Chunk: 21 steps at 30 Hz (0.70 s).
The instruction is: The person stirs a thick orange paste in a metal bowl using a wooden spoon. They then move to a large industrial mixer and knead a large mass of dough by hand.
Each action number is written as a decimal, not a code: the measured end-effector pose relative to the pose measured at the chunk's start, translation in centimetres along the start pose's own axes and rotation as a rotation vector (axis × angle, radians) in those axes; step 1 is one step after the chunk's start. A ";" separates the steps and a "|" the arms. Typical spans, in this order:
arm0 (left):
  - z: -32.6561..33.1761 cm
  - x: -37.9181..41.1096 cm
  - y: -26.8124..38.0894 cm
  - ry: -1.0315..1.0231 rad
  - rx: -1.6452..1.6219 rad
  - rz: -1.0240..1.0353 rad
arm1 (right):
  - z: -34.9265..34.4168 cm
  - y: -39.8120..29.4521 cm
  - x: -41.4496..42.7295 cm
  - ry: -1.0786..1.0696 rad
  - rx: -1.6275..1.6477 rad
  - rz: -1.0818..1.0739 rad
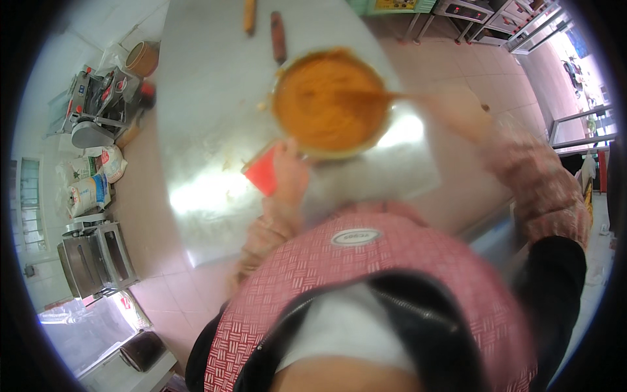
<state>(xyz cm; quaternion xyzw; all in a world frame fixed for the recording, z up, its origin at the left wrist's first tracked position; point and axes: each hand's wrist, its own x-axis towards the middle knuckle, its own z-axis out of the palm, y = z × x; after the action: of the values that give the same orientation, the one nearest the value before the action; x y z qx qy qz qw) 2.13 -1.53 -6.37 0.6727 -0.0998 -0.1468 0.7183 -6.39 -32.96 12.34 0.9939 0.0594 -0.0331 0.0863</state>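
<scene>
A round bowl point(338, 156) full of a thick orange mixture point(325, 117) stands on the metal table point(215, 98). My left hand point(292, 171) is at its near left rim, gripping a red scraper point(263, 171) with a flat blade. Blurred by motion, my right hand point(455, 110) is to the right of the bowl and holds a thin brown stirring tool point(392, 95). The far end of that tool lies in the mixture. Small orange smears dot the bowl's rim.
Beyond the bowl lie a tool with a dark red-brown handle point(278, 36) and a yellowish wooden handle or stick point(249, 17). Left of the table, a metal machine point(100, 105), filled sacks point(90, 191) and a steel appliance point(98, 257) line the wall.
</scene>
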 end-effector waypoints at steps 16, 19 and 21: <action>1.3 -0.2 3.7 0.123 -0.584 -0.310 | 0.8 -6.0 3.0 0.031 0.069 0.112; 0.7 -0.7 4.0 0.135 -0.550 -0.290 | 0.4 -5.1 -1.4 0.032 0.100 0.008; 0.4 -0.7 4.3 0.093 -0.481 -0.239 | 0.0 -3.1 -2.0 0.005 0.061 -0.017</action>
<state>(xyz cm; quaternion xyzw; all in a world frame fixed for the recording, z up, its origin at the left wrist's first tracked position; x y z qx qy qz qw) 1.64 -1.46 -2.02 0.4958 0.0511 -0.2189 0.8389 -8.79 -30.19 11.94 0.9957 0.0672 -0.0332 0.0553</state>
